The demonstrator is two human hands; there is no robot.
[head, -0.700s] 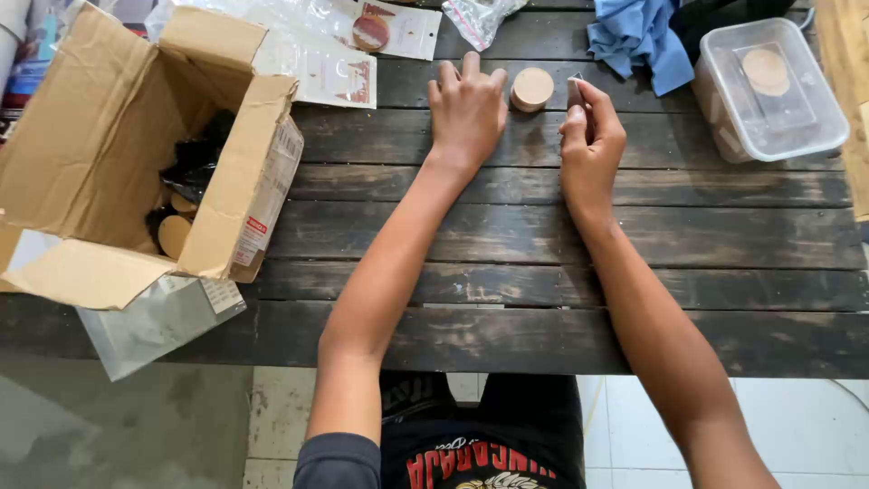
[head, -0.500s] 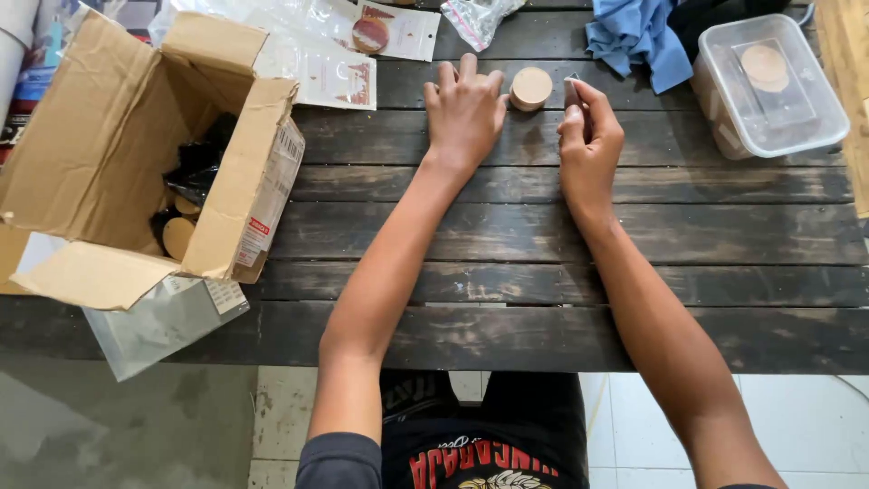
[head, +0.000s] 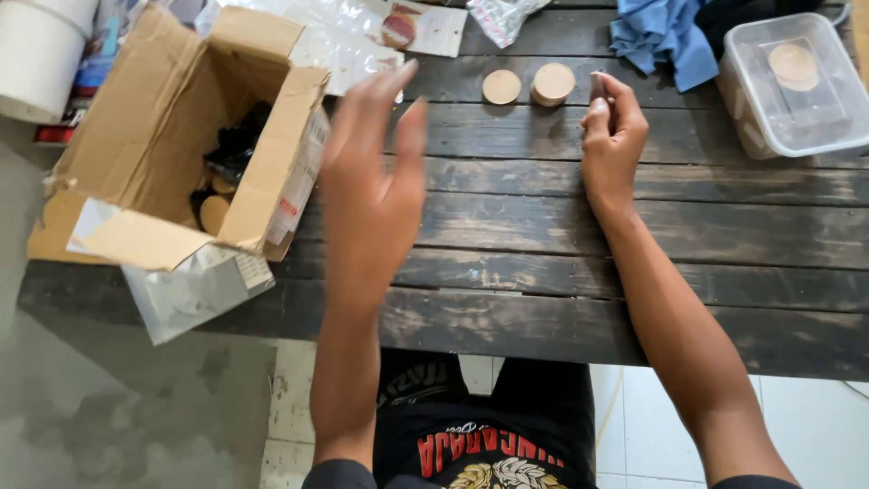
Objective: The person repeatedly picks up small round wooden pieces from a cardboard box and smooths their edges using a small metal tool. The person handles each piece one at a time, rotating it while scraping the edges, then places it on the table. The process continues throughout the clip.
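Observation:
Two round tan wooden discs lie side by side on the dark plank table (head: 543, 244): a flat disc (head: 501, 87) and a thicker disc (head: 552, 83) to its right. My left hand (head: 373, 186) is raised above the table, blurred, fingers apart and empty, between the discs and the open cardboard box (head: 172, 145). My right hand (head: 612, 136) rests on the table just right of the thicker disc, fingers pinched on a small pale object (head: 597, 86) that I cannot identify.
The cardboard box at left holds black items and more tan discs. A clear lidded plastic container (head: 797, 86) with a disc inside stands at the right. Blue cloth (head: 661, 36), plastic bags (head: 362, 36) and a white roll (head: 41, 50) lie at the back.
My left hand has lifted off the table and drawn back toward the left, uncovering a second flat disc. The right hand has stayed put.

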